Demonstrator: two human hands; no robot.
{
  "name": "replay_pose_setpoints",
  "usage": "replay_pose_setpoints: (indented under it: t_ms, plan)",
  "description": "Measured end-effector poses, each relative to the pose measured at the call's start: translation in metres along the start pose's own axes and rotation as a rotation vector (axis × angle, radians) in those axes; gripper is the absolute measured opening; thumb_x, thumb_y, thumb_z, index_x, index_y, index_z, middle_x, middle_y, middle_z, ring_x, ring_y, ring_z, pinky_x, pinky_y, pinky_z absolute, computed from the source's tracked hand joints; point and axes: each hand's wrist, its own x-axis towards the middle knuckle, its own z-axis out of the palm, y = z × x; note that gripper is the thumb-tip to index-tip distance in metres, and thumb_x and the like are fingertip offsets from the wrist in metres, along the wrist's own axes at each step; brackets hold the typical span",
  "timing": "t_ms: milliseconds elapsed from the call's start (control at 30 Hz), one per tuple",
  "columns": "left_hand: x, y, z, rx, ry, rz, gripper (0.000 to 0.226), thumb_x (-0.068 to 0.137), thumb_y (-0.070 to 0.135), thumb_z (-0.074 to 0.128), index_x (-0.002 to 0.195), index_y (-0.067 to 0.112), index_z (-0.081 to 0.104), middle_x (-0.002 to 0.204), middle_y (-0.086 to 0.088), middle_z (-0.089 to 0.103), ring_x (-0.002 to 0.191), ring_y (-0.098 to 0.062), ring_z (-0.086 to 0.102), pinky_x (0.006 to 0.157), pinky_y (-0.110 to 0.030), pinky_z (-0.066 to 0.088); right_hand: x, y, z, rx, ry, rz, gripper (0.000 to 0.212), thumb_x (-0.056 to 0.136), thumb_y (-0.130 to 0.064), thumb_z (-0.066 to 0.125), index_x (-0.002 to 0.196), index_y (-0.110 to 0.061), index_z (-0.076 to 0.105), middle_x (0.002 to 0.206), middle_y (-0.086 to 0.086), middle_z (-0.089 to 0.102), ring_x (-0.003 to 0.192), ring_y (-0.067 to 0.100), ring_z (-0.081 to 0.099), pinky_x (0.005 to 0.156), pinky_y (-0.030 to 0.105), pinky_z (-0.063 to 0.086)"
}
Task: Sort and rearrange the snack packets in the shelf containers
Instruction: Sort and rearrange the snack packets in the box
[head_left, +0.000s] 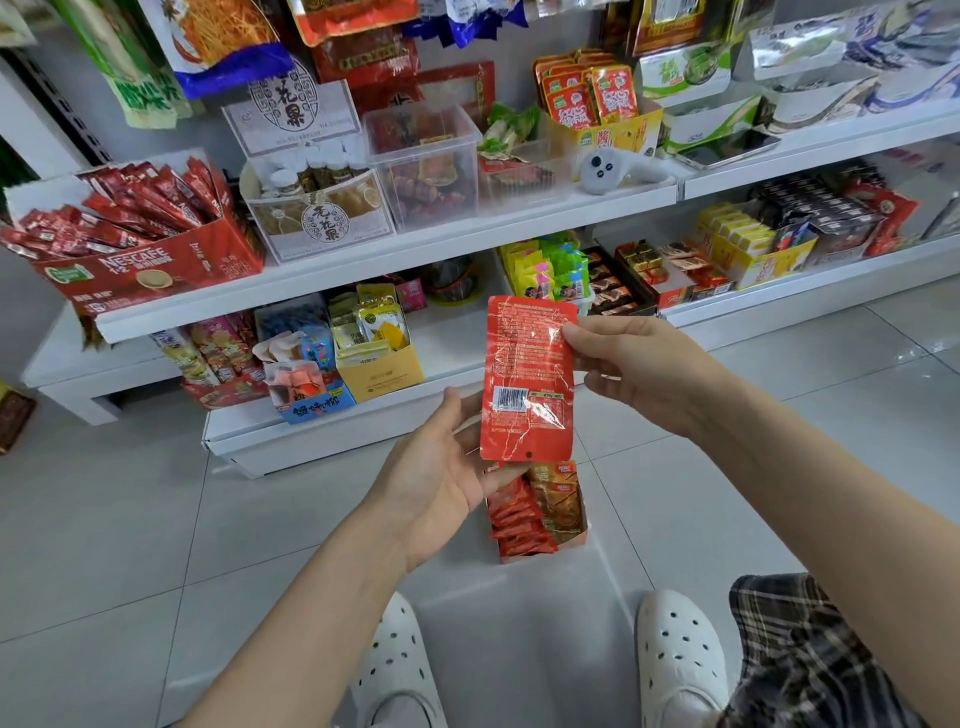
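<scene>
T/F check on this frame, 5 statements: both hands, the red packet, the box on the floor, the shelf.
1. Both hands hold the red packet. True: the left hand grips its lower left edge, the right hand pinches its upper right edge.
2. The packet's barcode side faces the camera. True.
3. The open box of packets sits on the middle shelf. False: it stands on the tiled floor, below the hands.
4. The Nescafe box is on the right end of the shelf. False: it is at the left end.
5. The white controller lies on the floor. False: it rests on the shelf.
</scene>
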Motion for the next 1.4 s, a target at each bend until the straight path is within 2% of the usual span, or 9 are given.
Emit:
replay_pose_setpoints:
  t_ms: [167, 300, 400, 500, 733, 900, 1167, 1300, 1400]
  plan:
    - [-0.002, -0.009, 0.006, 0.023, -0.115, -0.115, 0.042, 0.102, 0.039, 0.040, 0.130, 0.011, 0.056, 0.119, -0.018, 0.067, 0.110, -0.030, 0.066, 0.098, -0.049, 0.050, 0.000, 0.003, 0.004, 0.137, -0.112, -0.018, 0.022, 0.095, -0.024, 0.057, 0.109, -0.013, 0.071, 0.096, 0.002, 0.068, 0.089, 0.012, 0.057, 0.075, 0.024, 0.047]
    - [-0.003, -0.014, 0.016, -0.190, -0.250, -0.137, 0.035, 0.084, 0.010, 0.064, 0.117, -0.002, 0.066, 0.097, -0.013, 0.069, 0.086, -0.021, 0.070, 0.071, -0.029, 0.060, 0.002, 0.004, 0.013, 0.239, -0.224, -0.032, 0.037, 0.097, -0.020, 0.055, 0.127, -0.001, 0.058, 0.109, 0.007, 0.064, 0.095, 0.017, 0.055, 0.084, 0.029, 0.044]
    - [0.004, -0.012, 0.018, -0.125, -0.035, 0.022, 0.019, 0.084, 0.003, 0.063, 0.101, 0.000, 0.071, 0.094, -0.012, 0.073, 0.075, -0.014, 0.071, 0.060, -0.022, 0.058, 0.007, -0.001, 0.008, 0.265, -0.190, -0.028, 0.039, 0.101, -0.031, 0.045, 0.130, -0.009, 0.059, 0.122, 0.008, 0.068, 0.109, 0.025, 0.061, 0.097, 0.041, 0.048]
    - [0.012, -0.012, 0.011, 0.063, 0.172, 0.166, 0.018, 0.089, 0.003, 0.063, 0.107, 0.003, 0.064, 0.096, -0.009, 0.075, 0.078, -0.012, 0.072, 0.058, -0.021, 0.056, 0.009, -0.006, -0.004, 0.253, -0.202, 0.034, 0.062, 0.098, -0.060, 0.027, 0.124, -0.019, 0.066, 0.119, 0.011, 0.068, 0.109, 0.027, 0.066, 0.081, 0.042, 0.058]
    - [0.012, -0.016, 0.008, 0.212, 0.228, 0.234, 0.010, 0.091, 0.008, 0.063, 0.101, 0.009, 0.065, 0.090, -0.001, 0.076, 0.080, -0.010, 0.072, 0.060, -0.021, 0.055, 0.010, -0.001, -0.009, -0.044, -0.195, -0.104, 0.025, 0.095, -0.030, 0.056, 0.115, -0.025, 0.071, 0.101, 0.001, 0.073, 0.101, 0.016, 0.068, 0.090, 0.036, 0.056]
    - [0.011, -0.017, 0.009, 0.194, 0.208, 0.213, 0.010, 0.094, 0.011, 0.059, 0.103, 0.010, 0.064, 0.094, -0.004, 0.076, 0.081, -0.010, 0.073, 0.061, -0.021, 0.056, 0.012, 0.001, -0.008, -0.027, -0.141, -0.107, 0.026, 0.096, -0.022, 0.056, 0.119, -0.019, 0.068, 0.104, 0.003, 0.072, 0.098, 0.014, 0.068, 0.080, 0.030, 0.058]
    - [0.016, -0.021, 0.006, 0.225, 0.116, 0.132, 0.021, 0.099, 0.020, 0.051, 0.114, 0.009, 0.061, 0.108, -0.011, 0.073, 0.100, -0.021, 0.071, 0.082, -0.033, 0.059, 0.014, 0.001, -0.012, -0.017, -0.096, -0.114, 0.020, 0.096, -0.025, 0.056, 0.109, -0.023, 0.071, 0.097, 0.000, 0.072, 0.093, 0.012, 0.069, 0.077, 0.028, 0.057]
    - [0.021, -0.026, 0.002, 0.275, 0.118, 0.169, 0.016, 0.097, 0.011, 0.055, 0.111, 0.006, 0.060, 0.108, -0.011, 0.073, 0.101, -0.022, 0.070, 0.077, -0.030, 0.060, 0.017, 0.002, -0.012, 0.002, -0.097, -0.122, 0.022, 0.095, -0.024, 0.058, 0.113, -0.019, 0.070, 0.096, 0.000, 0.073, 0.091, 0.011, 0.070, 0.073, 0.026, 0.058]
    - [0.032, -0.028, -0.005, 0.384, 0.178, 0.266, 0.008, 0.097, 0.008, 0.055, 0.102, 0.008, 0.062, 0.097, -0.006, 0.075, 0.090, -0.016, 0.072, 0.073, -0.027, 0.059, 0.021, 0.010, -0.011, -0.296, 0.001, -0.203, 0.022, 0.094, -0.027, 0.061, 0.109, -0.013, 0.070, 0.088, 0.000, 0.074, 0.080, 0.011, 0.072, 0.066, 0.023, 0.059]
